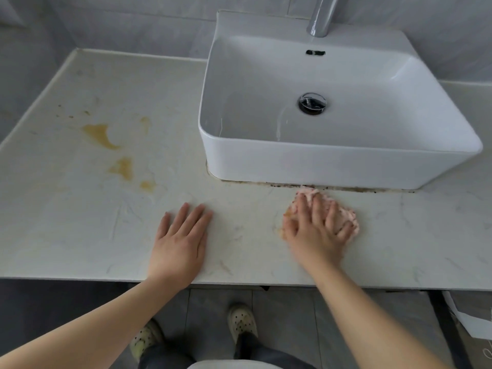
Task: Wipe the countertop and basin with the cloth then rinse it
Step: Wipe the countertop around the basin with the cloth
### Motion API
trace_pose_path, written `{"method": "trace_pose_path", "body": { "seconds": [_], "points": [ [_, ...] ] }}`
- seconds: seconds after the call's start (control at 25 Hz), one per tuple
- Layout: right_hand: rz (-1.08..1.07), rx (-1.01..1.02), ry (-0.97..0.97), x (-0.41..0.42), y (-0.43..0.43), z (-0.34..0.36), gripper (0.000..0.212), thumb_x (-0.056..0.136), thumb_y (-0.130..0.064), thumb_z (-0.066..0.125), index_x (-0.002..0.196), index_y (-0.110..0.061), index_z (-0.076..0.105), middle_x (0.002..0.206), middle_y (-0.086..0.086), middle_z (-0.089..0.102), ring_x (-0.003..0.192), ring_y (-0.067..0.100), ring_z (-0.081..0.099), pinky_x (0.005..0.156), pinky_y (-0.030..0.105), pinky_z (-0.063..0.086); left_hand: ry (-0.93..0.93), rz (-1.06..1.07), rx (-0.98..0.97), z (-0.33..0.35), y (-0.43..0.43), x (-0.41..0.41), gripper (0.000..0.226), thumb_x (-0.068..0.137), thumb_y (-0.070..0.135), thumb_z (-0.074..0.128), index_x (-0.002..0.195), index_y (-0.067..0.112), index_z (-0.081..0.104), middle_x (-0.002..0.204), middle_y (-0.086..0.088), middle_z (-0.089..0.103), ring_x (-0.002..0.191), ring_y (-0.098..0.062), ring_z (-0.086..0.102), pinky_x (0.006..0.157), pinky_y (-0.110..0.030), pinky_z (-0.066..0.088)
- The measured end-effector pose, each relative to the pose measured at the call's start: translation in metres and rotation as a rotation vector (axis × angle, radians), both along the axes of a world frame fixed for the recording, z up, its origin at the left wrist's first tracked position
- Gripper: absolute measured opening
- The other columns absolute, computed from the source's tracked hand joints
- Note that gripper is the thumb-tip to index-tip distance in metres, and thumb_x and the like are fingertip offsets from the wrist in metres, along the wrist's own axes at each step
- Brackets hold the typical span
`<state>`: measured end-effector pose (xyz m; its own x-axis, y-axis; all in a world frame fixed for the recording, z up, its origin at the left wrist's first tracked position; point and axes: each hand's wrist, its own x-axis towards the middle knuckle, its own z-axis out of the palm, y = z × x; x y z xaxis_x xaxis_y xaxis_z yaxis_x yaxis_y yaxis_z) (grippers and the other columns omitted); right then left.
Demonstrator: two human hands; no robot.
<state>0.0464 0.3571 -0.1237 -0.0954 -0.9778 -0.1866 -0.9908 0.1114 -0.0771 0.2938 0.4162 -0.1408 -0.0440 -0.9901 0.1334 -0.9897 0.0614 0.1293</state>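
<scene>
Right grip [316,230] lies palm-down, fingers spread and released, pressing the pink cloth [350,217] onto the table [80,222] at the basin's [346,166] 6 o'clock. Left grip [181,241] rests flat, released, at the cloth's 9 o'clock.

We find basin [332,166] on tabletop [80,222] at right, tap [320,20] behind, cloth [349,218] under our right grip [316,230] before it, stains [101,135] left.
</scene>
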Motion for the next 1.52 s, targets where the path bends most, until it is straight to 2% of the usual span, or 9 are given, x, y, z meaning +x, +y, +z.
{"method": "trace_pose_path", "body": {
  "seconds": [0.16,0.24,0.48,0.72,0.84,0.96,1.2,1.4,1.52],
  "points": [
    [0.49,-0.107,-0.041,0.073,0.029,-0.007,0.058,0.085,-0.058,0.026,0.139,-0.038,0.037,0.149,-0.004,0.037,0.137,0.034,0.033,0.104,0.065,0.014,0.005,-0.025,-0.007,0.003,-0.004,0.0,0.046,0.09,0.029,0.032,0.124,0.014,0.059,0.13,-0.005,0.058,0.123,-0.033,0.05,0.104,-0.041,0.019],
    [0.599,-0.095,0.002,0.052,0.012,-0.007,0.059,0.084,-0.063,0.018,0.14,-0.045,0.03,0.152,-0.011,0.029,0.141,0.028,0.024,0.109,0.058,0.006,-0.001,-0.055,0.009,0.004,-0.004,0.005,0.045,0.092,0.031,0.031,0.123,0.015,0.059,0.129,-0.005,0.059,0.122,-0.031,0.051,0.103,-0.041,0.022],
    [0.089,-0.055,-0.028,0.056,-0.011,0.0,0.059,0.091,-0.056,0.013,0.147,-0.04,0.004,0.158,-0.008,-0.001,0.145,0.027,-0.007,0.11,0.061,-0.005,-0.057,-0.194,0.111,0.011,-0.003,0.028,0.056,0.099,0.043,0.011,0.131,0.022,0.051,0.133,-0.001,0.055,0.125,-0.026,0.048,0.104,-0.042,0.023],
    [0.574,-0.046,-0.045,0.127,0.03,-0.002,0.058,0.085,-0.059,0.025,0.138,-0.04,0.037,0.146,-0.008,0.041,0.135,0.029,0.038,0.104,0.057,0.018,-0.014,-0.192,0.136,0.018,-0.001,0.1,0.05,0.096,0.045,0.021,0.132,0.019,0.044,0.134,-0.003,0.055,0.128,-0.019,0.043,0.111,-0.041,0.005],
    [0.27,-0.037,0.079,0.077,0.016,-0.005,0.063,0.082,-0.064,0.0,0.143,-0.049,-0.006,0.156,-0.017,-0.003,0.145,0.02,-0.001,0.113,0.054,0.002,-0.012,-0.104,0.226,0.025,0.0,0.146,0.072,0.085,0.059,0.021,0.146,0.021,0.026,0.152,0.003,0.024,0.14,-0.016,0.011,0.112,-0.037,-0.009],
    [-0.129,0.021,0.005,0.111,0.021,0.008,0.058,0.092,-0.057,0.01,0.145,-0.041,-0.01,0.157,-0.009,-0.013,0.144,0.024,-0.013,0.112,0.059,-0.004,-0.01,0.045,0.315,0.031,0.005,0.18,0.089,0.068,0.073,0.0,0.146,0.03,-0.005,0.147,0.015,-0.017,0.137,-0.008,-0.021,0.111,-0.043,-0.018],
    [0.48,0.021,0.023,0.209,0.063,0.002,0.062,0.086,-0.062,0.02,0.141,-0.035,0.033,0.147,-0.008,0.037,0.132,0.031,0.042,0.107,0.058,0.016,-0.042,0.05,0.478,0.032,0.015,0.214,0.106,0.043,0.086,-0.028,0.135,0.033,-0.032,0.139,0.013,-0.036,0.131,-0.008,-0.031,0.11,-0.056,-0.01],
    [-0.144,0.047,-0.004,0.168,0.029,0.009,0.061,0.09,-0.06,0.006,0.145,-0.04,-0.01,0.157,-0.009,-0.013,0.144,0.023,-0.012,0.113,0.057,-0.003,-0.037,-0.027,0.532,0.032,0.011,0.218,0.116,0.037,0.085,-0.031,0.139,0.03,-0.031,0.138,0.012,-0.039,0.135,-0.015,-0.031,0.108,-0.06,-0.01],
    [0.183,-0.049,-0.027,0.246,0.066,0.006,0.06,0.092,-0.053,0.022,0.147,-0.036,0.004,0.157,-0.007,0.006,0.145,0.029,0.008,0.11,0.061,0.003,-0.047,-0.051,0.561,0.035,0.01,0.219,0.11,0.036,0.085,-0.031,0.129,0.026,-0.039,0.134,0.01,-0.042,0.127,-0.012,-0.037,0.108,-0.061,-0.011]
  ]
}}
